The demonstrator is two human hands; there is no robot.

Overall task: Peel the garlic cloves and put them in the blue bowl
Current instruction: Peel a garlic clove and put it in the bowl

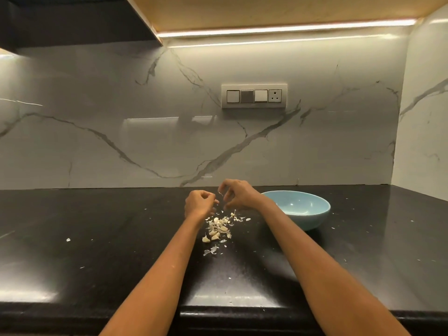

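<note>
A heap of garlic cloves and papery skins (219, 227) lies on the black counter (97, 238). Just above its far end, my left hand (200, 203) is curled round something small, most likely a garlic clove hidden in the fingers. My right hand (238, 194) hovers next to it and pinches a thin strip of garlic skin (220, 194) between thumb and fingertips. The blue bowl (303, 210) stands to the right of the heap, behind my right forearm; the part of its inside that I see holds nothing.
Small skin flakes (68, 239) are scattered over the counter. A marble backsplash with a switch panel (254, 96) rises behind it, and a side wall (424, 117) closes the right end. The counter's front edge runs along the bottom of the view.
</note>
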